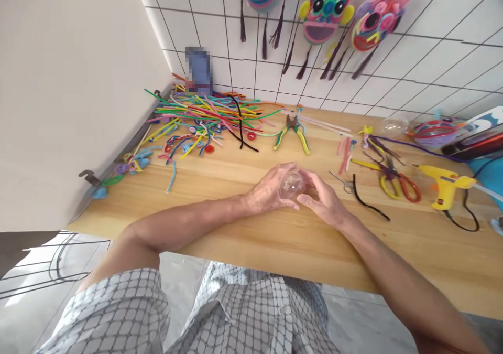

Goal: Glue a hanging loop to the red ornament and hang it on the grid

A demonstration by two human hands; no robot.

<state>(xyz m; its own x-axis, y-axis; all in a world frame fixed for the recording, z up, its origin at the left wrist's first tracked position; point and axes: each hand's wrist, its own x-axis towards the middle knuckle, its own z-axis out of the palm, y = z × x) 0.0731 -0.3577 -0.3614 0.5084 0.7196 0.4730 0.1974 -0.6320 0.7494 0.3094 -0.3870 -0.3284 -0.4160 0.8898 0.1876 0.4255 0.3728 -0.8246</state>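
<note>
A small clear plastic ball point(291, 186), see-through and shiny, is held over the front middle of the table between my two hands. My left hand point(265, 192) curls around its left side, fingers at the far edge and thumb at the near edge. From the right, my right hand point(327, 203) closes on the ball with its fingers behind and its thumb in front. My fingers cover part of the ball, so I cannot tell whether it is a whole sphere or a half. Pliers point(292, 133) with green and yellow handles lie beyond my hands.
Pipe cleaners point(212, 115) in many colours are heaped at the back left. To the right lie small scissors point(346, 186), a black pipe cleaner point(367, 202), red-and-yellow scissors point(398, 183) and a yellow glue gun point(446, 183). Colourful masks point(324, 15) hang on the tiled wall.
</note>
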